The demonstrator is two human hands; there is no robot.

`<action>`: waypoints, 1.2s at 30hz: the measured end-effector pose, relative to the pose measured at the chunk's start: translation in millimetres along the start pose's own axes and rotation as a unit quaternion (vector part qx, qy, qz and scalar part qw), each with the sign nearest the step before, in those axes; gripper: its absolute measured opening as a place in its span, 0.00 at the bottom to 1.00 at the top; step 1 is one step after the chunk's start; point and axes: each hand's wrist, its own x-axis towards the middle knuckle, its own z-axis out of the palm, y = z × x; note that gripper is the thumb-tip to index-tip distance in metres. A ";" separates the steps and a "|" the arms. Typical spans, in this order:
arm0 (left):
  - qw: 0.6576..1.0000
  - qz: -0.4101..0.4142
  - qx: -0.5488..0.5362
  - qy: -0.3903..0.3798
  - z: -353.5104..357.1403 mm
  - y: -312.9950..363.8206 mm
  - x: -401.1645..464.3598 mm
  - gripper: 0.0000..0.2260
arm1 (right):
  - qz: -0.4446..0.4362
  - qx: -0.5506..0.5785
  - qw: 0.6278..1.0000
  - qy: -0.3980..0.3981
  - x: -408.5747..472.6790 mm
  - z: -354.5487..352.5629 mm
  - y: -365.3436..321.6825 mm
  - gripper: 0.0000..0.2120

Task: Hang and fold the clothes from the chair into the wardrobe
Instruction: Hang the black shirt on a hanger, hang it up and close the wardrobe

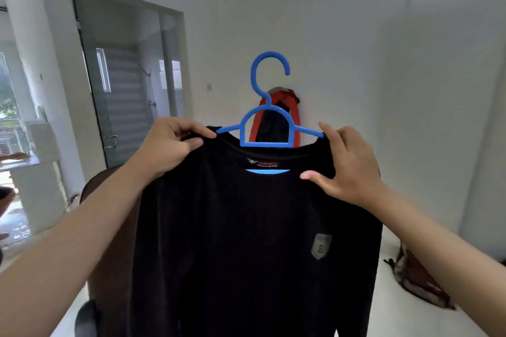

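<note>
Two hands hold your black shirt (254,241) mid-frame: your left hand (167,145) pinches the left shoulder, the blue hanger (269,107) inside lies level left-to-right with its hook up, and your right hand (347,164) grips the right shoulder.

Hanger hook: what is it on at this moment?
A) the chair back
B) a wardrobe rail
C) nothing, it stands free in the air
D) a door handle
C: the blue hanger hook stands against the bare wall, on no rail, while the left hand and right hand hold up the black shirt at its shoulders.
</note>
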 end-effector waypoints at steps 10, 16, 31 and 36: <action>0.994 0.040 -0.096 -0.046 104.4 91.1 -14.3 0.14 | -0.007 -0.166 0.984 -0.068 -47.4 -146.4 52.1 0.55; 0.982 0.144 -0.062 -0.102 178.3 162.2 -23.5 0.14 | 0.005 -0.238 0.964 -0.116 -91.4 -262.2 97.7 0.53; 0.937 0.341 0.059 -0.036 358.0 257.9 -23.4 0.46 | 0.001 -0.426 0.888 -0.174 -117.3 -448.4 174.7 0.51; 0.925 0.377 -0.029 -0.028 399.8 294.7 4.0 0.42 | 0.050 -0.431 0.885 -0.171 -125.5 -483.2 201.6 0.53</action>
